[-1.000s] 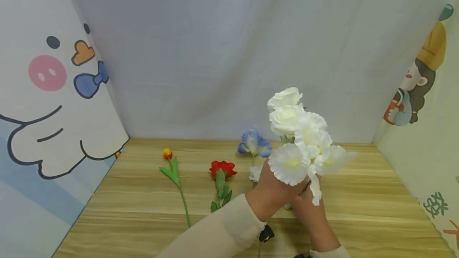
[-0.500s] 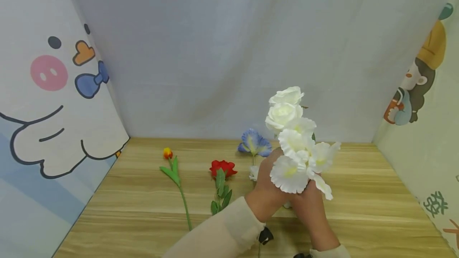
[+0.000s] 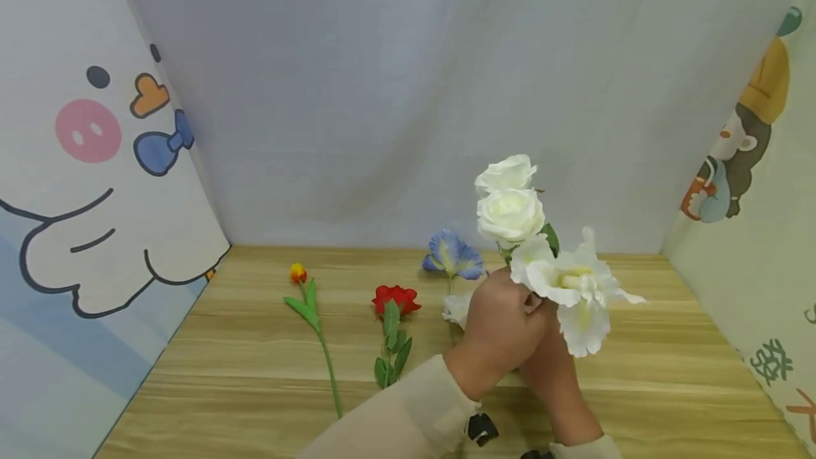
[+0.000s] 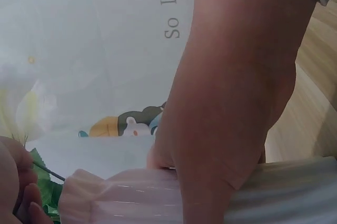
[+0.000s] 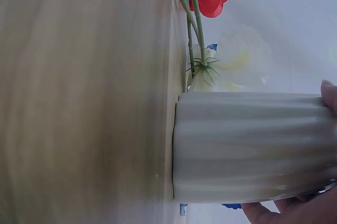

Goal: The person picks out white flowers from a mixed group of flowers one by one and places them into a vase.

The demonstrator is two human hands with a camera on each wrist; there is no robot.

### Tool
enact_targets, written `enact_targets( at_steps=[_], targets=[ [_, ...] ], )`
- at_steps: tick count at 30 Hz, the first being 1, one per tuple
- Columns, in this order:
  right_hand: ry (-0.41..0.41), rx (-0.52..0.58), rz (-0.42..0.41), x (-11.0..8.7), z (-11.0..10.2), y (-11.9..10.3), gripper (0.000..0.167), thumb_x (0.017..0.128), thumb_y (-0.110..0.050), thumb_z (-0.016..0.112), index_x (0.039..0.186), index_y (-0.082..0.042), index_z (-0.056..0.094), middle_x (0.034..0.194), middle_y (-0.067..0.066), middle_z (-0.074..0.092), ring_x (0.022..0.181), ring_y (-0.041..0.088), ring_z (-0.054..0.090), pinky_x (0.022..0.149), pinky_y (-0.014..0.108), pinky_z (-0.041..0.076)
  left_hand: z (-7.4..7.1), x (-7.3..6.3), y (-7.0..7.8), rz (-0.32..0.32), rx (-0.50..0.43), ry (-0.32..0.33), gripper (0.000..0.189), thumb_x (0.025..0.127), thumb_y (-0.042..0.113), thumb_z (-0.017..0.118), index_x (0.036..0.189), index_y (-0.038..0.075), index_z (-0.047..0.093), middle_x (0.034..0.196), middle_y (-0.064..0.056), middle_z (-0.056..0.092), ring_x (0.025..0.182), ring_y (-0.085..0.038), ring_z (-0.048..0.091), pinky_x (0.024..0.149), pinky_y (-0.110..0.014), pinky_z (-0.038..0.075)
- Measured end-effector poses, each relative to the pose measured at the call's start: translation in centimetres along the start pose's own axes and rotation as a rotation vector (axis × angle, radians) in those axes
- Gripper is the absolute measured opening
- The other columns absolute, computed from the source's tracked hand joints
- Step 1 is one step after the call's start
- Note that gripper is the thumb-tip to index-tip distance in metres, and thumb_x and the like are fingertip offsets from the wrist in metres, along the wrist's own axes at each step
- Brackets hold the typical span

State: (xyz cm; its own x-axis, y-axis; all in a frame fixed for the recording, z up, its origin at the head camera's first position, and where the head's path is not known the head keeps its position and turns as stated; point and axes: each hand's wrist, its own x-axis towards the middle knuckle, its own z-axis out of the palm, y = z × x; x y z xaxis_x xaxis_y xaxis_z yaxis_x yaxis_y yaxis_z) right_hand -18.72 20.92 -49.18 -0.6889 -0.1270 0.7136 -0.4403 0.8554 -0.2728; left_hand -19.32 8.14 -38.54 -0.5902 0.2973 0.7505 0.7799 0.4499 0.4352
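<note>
My left hand pinches the stem of a white iris just above the mouth of a ribbed, pale vase. Curled left fingertips show beside green leaves and a dark stem at the vase's rim in the left wrist view. Around the vase's upper body my right hand is wrapped; the vase stands upright on the table and is mostly hidden by both hands in the head view. Two white roses rise behind the left hand; their stems are hidden.
On the wooden table lie an orange-yellow tulip, a red rose, a blue iris and another white flower, all left of the vase. A grey curtain closes the back, with printed cloths at both sides.
The white iris has swung left, then back right, and now leans right with its blooms turned away from the left hand. The left hand shows more fully. The right hand has stayed in place.
</note>
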Motion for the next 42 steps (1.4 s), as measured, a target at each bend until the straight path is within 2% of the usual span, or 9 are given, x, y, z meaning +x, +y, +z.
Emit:
enact_targets(
  at_steps=[4,8,11,15,18,22,25,35,42],
  targets=[
    [0.006,0.092,0.031,0.6,0.0,0.0,0.048,0.078,0.013,0.071,0.120,0.021,0.048,0.117,0.037,0.051,0.112,0.055,0.047,0.096,0.067,0.037,0.6,0.2,0.2,-0.078,-0.001,-0.019,0.023,0.098,0.028,0.071,0.081,0.018,0.061,0.068,0.009,0.050,0.062,0.002,0.045,0.057,-0.014,0.036],
    [-0.014,0.201,0.137,0.6,0.0,-0.1,0.059,0.080,0.014,0.070,0.130,0.018,0.040,0.126,0.034,0.046,0.117,0.046,0.044,0.099,0.060,0.035,0.9,0.1,0.0,-0.117,0.066,-0.025,0.020,0.094,0.034,0.076,0.102,0.016,0.071,0.090,0.006,0.071,0.082,-0.006,0.069,0.065,-0.019,0.053],
    [-0.035,0.159,0.132,0.7,0.0,0.0,0.061,0.078,0.014,0.071,0.130,0.018,0.040,0.125,0.034,0.047,0.116,0.046,0.045,0.099,0.061,0.035,1.0,0.0,-0.3,-0.020,0.202,-0.032,0.022,0.092,0.034,0.077,0.103,0.015,0.075,0.091,0.004,0.070,0.081,-0.011,0.070,0.064,-0.025,0.056],
    [-0.007,0.002,-0.007,0.7,0.1,0.1,0.061,0.071,0.013,0.072,0.124,0.021,0.043,0.118,0.036,0.052,0.111,0.055,0.045,0.097,0.068,0.034,0.9,-0.3,-0.7,0.129,0.365,-0.031,0.019,0.091,0.031,0.077,0.101,0.015,0.079,0.090,0.003,0.068,0.080,-0.014,0.068,0.062,-0.028,0.056],
    [0.007,-0.005,-0.051,0.6,0.1,0.2,0.065,0.071,0.013,0.074,0.127,0.021,0.042,0.121,0.037,0.050,0.112,0.055,0.046,0.094,0.068,0.038,0.7,-0.7,-0.9,0.135,0.371,-0.019,0.014,0.091,0.026,0.077,0.098,0.015,0.079,0.090,0.003,0.068,0.081,-0.013,0.066,0.063,-0.027,0.056],
    [-0.076,0.317,0.203,0.1,-0.3,0.0,0.079,0.082,0.009,0.075,0.146,0.010,0.028,0.136,0.030,0.043,0.117,0.037,0.051,0.098,0.032,0.045,0.2,-1.0,-1.3,0.094,0.298,0.039,0.004,0.090,0.016,0.074,0.087,0.014,0.074,0.083,0.003,0.065,0.072,-0.012,0.062,0.058,-0.023,0.052],
    [-0.086,0.558,0.431,0.0,-0.6,-0.3,0.090,0.088,0.003,0.075,0.156,-0.004,0.016,0.145,0.021,0.038,0.122,0.026,0.049,0.091,0.012,0.037,-0.2,-1.1,-1.7,0.057,0.238,0.094,0.006,0.089,0.011,0.072,0.083,0.013,0.073,0.079,0.003,0.063,0.066,-0.010,0.059,0.055,-0.022,0.048],
    [-0.102,0.589,0.589,0.2,-0.6,-0.6,0.103,0.089,-0.017,0.082,0.161,-0.017,0.010,0.153,0.019,0.034,0.134,0.033,0.042,0.107,0.055,0.036,-1.3,-2.2,-3.2,-0.101,0.145,0.143,0.007,0.093,0.010,0.069,0.088,0.013,0.073,0.083,0.001,0.065,0.070,-0.010,0.060,0.057,-0.022,0.048],
    [-0.082,0.575,0.577,0.2,-0.2,-0.3,0.104,0.087,-0.020,0.085,0.161,-0.015,0.012,0.154,0.020,0.034,0.137,0.033,0.040,0.109,0.054,0.034,-1.8,-3.3,-4.0,-0.183,0.134,0.143,0.005,0.094,0.009,0.068,0.092,0.011,0.072,0.084,0.000,0.064,0.070,-0.012,0.060,0.059,-0.024,0.049]
  ],
)
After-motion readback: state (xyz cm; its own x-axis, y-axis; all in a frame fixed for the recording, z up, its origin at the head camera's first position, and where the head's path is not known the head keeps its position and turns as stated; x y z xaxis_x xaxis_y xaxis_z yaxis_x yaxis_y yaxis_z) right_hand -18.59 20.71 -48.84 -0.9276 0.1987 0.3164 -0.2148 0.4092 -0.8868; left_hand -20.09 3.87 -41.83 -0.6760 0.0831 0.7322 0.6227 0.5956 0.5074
